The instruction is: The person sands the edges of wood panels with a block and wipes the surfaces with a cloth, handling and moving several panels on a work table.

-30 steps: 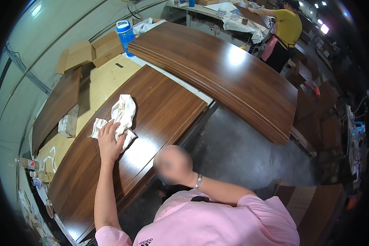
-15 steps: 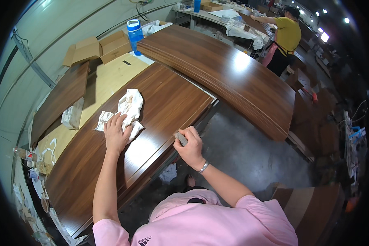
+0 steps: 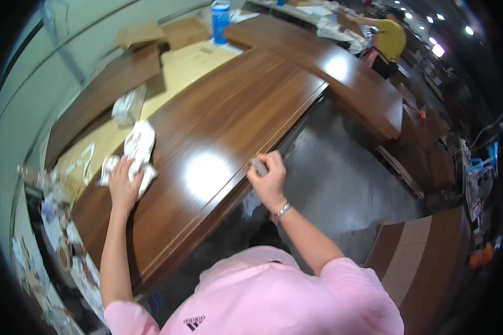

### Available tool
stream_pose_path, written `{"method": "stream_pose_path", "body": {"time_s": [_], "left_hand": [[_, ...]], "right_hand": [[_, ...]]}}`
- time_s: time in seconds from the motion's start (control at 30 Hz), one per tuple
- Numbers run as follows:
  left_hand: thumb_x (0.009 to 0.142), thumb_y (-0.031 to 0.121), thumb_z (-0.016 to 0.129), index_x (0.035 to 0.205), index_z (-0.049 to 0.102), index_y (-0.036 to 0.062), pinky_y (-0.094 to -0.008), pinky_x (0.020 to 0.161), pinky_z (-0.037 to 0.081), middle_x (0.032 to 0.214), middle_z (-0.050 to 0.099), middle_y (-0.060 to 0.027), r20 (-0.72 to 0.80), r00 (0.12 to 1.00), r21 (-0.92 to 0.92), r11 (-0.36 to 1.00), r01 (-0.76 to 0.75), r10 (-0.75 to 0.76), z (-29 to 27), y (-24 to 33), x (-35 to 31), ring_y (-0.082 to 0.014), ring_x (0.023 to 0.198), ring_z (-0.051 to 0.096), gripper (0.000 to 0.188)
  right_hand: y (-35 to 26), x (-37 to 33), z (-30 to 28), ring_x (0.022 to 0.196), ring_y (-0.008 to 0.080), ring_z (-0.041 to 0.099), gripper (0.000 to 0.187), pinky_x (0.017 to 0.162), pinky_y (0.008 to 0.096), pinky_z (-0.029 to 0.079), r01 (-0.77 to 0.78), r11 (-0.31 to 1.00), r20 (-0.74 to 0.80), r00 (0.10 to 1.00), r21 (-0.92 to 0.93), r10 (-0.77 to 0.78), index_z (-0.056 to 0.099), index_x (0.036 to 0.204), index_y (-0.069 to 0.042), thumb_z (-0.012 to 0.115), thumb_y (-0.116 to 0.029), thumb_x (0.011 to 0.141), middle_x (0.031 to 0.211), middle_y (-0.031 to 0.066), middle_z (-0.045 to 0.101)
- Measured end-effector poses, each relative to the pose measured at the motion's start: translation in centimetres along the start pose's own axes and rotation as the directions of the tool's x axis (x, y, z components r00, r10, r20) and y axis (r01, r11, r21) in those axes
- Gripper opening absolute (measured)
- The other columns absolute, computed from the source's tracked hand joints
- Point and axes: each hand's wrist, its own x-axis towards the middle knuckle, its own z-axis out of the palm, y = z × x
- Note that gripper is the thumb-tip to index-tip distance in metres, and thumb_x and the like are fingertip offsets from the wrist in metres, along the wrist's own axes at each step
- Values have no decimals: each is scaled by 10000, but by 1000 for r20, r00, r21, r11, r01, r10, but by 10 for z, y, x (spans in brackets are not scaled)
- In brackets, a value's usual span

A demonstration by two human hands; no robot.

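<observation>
My left hand [image 3: 123, 184] rests on a crumpled white cloth [image 3: 140, 142], fingers over its near part and thumb apart. The cloth lies toward the far-left side of a glossy dark brown wood-grain panel [image 3: 235, 106]. Pinched in my right hand [image 3: 271, 181] is a small grey block [image 3: 259, 166], partly hidden by the fingers. That block is at the grooved near edge of the panel and seems to touch it. A silvery bracelet [image 3: 283, 210] circles my right wrist.
A second brown panel [image 3: 296, 47] lies beyond. Past the left edge are a wrapped white block [image 3: 129, 106], another brown board [image 3: 103, 92], an opened cardboard box [image 3: 184, 33] and a blue bottle [image 3: 220, 22]. A person in a yellow top [image 3: 390, 42] works far right.
My left hand and the cloth have shifted toward the panel's far-left side. My right hand has moved along the near edge, away from the far corner. The whole view has turned.
</observation>
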Motion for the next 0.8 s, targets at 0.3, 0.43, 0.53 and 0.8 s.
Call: {"method": "stream_pose_path", "body": {"time_s": [0.3,0.43,0.53,0.8], "left_hand": [[870,360,620,1259,600,158,-611,1081,317,1397,546,-93,-27,996,20,996,91,-91,-7,20,4,-299,1325,462,438],[875,356,619,1262,597,144,-602,1084,313,1402,540,-94,4,994,43,993,109,-109,-13,18,-2,-306,1316,466,442],[876,354,615,1263,594,143,-601,1086,311,1412,529,-90,2,995,38,994,102,-102,-11,19,-6,-295,1326,454,441],[885,368,614,1262,588,132,-599,1095,304,1402,534,-90,10,993,67,991,117,-118,-14,26,-3,-283,1323,454,445]], "right_hand": [[-87,-77,28,748,333,574,198,670,421,481,23,1000,112,993,17,-25,606,881,-8,688,-11,701,826,150,543],[-129,-115,36,693,334,556,224,606,400,465,189,980,175,964,68,-198,624,911,-1,698,15,701,780,152,537],[-155,-150,45,731,333,570,270,624,416,488,161,979,222,957,127,-186,622,953,-11,700,-10,695,801,144,534],[-196,-183,54,762,299,570,293,622,386,508,199,951,376,884,236,-278,601,978,-5,691,-19,699,834,119,513]]}}
